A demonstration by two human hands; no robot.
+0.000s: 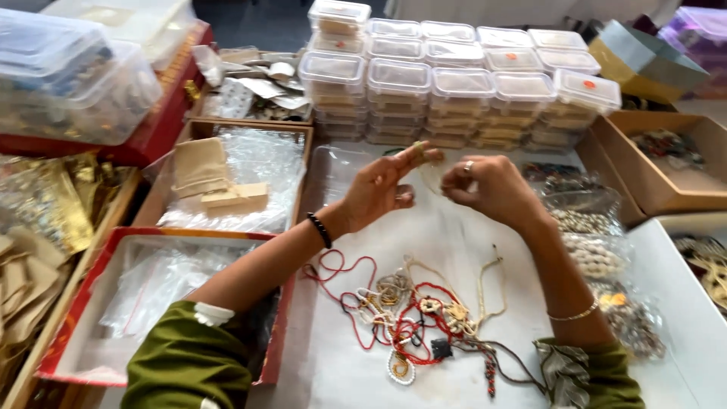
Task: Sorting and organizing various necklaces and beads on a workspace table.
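- Nearest the camera, two forearms in olive-green sleeves reach out over a white table [681,318]; the left wrist wears a black bead bracelet [320,229], the right a thin gold bangle [573,313].
- Between the arms, a tangle of red and cream cords [413,314] with small pendants lies loose on the white surface, apart from both hands.
- To the left, a red-rimmed tray [163,236] holds clear zip bags; beyond it a wooden tray [250,126] carries bubble wrap and small beige pouches [199,167].
- At mid-table, the left hand [382,185] is raised, thumb and forefinger pinched on a thin pale thread [432,178], the other fingers curled.
- Just beside it, the right hand [488,185], wearing a ring, is closed in a loose fist with its fingertips pinching the same thread; the thread is too fine to trace along its length.
- To the right of the hands, clear bags of beads [594,242] lie in a row near an open cardboard box [659,197].
- Farthest back, stacks of lidded clear plastic containers [454,91] stand in rows, some with an orange dot on the lid.
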